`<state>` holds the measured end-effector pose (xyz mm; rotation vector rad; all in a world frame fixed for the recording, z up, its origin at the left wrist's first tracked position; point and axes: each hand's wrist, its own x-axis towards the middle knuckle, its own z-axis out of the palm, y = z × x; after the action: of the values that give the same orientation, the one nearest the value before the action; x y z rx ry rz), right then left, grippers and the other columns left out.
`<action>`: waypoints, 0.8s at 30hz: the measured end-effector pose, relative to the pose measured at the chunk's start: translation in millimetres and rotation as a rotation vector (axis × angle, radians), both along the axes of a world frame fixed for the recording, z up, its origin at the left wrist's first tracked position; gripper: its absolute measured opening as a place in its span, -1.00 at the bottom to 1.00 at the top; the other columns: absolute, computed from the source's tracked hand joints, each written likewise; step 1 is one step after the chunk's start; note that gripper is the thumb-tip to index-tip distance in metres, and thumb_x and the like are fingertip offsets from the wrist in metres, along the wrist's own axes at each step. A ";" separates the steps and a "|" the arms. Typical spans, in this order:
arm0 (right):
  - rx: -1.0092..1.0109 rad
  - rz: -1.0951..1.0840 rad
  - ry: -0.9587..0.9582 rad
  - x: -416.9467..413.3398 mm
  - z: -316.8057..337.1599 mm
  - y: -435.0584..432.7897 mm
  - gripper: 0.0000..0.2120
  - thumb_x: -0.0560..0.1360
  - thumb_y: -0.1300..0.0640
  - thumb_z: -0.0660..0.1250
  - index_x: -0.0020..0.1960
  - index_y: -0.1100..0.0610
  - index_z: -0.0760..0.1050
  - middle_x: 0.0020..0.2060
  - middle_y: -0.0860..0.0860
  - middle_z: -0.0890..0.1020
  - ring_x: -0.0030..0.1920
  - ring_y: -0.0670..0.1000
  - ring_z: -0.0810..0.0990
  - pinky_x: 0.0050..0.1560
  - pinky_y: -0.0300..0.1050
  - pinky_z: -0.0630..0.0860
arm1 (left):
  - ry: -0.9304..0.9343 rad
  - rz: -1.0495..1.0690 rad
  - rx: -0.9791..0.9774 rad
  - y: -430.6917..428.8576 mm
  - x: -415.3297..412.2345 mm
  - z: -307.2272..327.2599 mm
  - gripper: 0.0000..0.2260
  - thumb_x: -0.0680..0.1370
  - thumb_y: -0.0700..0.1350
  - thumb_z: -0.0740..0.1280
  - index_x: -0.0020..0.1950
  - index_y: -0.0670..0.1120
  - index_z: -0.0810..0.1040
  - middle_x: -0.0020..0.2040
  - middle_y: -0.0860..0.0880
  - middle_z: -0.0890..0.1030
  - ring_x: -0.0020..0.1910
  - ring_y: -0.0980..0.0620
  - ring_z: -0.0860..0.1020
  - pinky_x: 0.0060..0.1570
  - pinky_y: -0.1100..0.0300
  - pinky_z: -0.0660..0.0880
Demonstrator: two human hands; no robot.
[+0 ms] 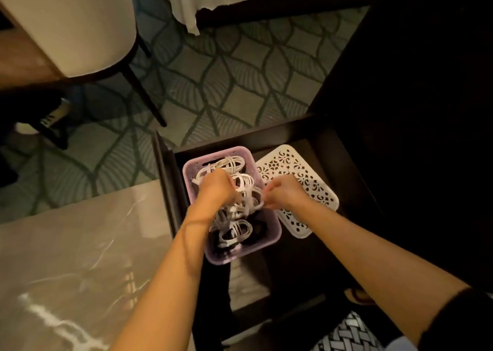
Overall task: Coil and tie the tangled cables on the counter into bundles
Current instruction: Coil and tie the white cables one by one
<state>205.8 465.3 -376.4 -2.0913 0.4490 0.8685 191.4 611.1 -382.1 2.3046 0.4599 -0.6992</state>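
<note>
A lilac plastic basket (272,240) stands in an open dark drawer (344,163) and holds several coiled white cables (241,230) and some dark ones. My left hand (217,187) reaches down into the basket, fingers curled into the white cables. My right hand (282,191) hovers at the basket's right rim and pinches a loop of white cable (256,199) between fingertips. What lies under my left hand is hidden.
A white perforated lid (301,174) lies in the drawer to the right of the basket. A marble counter (66,265) fills the lower left. A chair (80,25) stands on patterned carpet (226,83) beyond. Dark furniture rises on the right.
</note>
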 end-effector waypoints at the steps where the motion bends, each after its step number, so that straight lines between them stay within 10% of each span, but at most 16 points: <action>1: -0.008 -0.021 0.022 -3.9 -7.4 -2.5 -0.84 0.45 0.44 0.32 -0.25 0.26 0.52 -0.10 0.21 0.62 -0.06 0.15 0.66 -0.02 -0.02 0.62 | 0.026 -0.021 0.008 -3.4 -1.3 -11.0 -0.85 0.37 -0.19 0.43 -0.10 -0.21 0.63 -0.07 -0.18 0.66 0.01 -0.11 0.60 0.04 0.11 0.52; 8: 0.002 -0.006 0.151 -14.7 -30.5 -9.1 -0.82 0.43 0.44 0.33 0.02 0.42 0.56 -0.06 0.28 0.64 -0.12 0.14 0.66 -0.08 -0.07 0.63 | 0.069 -0.180 0.142 -14.8 -19.3 -42.2 -0.86 0.43 -0.29 0.29 -0.08 -0.33 0.57 -0.01 -0.27 0.62 0.02 -0.20 0.58 -0.03 0.07 0.50; 13: -0.047 0.094 0.276 -14.3 -30.2 -4.4 -0.73 0.50 0.38 0.27 0.19 0.39 0.44 -0.06 0.22 0.58 -0.23 0.04 0.59 -0.25 -0.23 0.60 | 0.096 -0.169 0.181 -18.0 -24.1 -59.5 -0.67 0.44 -0.26 0.34 -0.42 -0.11 0.26 -0.19 -0.13 0.58 0.04 -0.12 0.58 0.04 0.14 0.46; 20: 0.049 0.101 0.476 -17.8 -18.3 -0.4 -0.58 0.61 0.35 0.06 0.46 0.29 0.15 0.33 0.24 0.39 0.22 0.13 0.49 0.09 -0.10 0.49 | 0.020 -0.083 0.178 -28.2 -34.2 -69.9 -0.64 0.47 -0.23 0.35 -0.43 -0.09 0.25 -0.43 0.01 0.30 -0.06 -0.13 0.58 0.07 0.14 0.48; 24: 0.078 0.074 0.504 -21.2 -21.4 -2.3 -0.51 0.61 0.35 0.04 0.51 0.23 0.05 0.44 0.22 0.27 0.42 0.19 0.29 0.23 -0.02 0.42 | -0.009 -0.024 0.175 -31.2 -38.5 -72.6 -0.70 0.49 -0.22 0.36 -0.38 -0.14 0.31 -0.35 -0.07 0.43 -0.05 -0.13 0.57 -0.23 0.19 0.37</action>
<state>184.6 463.1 -397.8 -1.8150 0.5892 1.4417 152.9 579.9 -454.7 2.4798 0.5078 -0.6830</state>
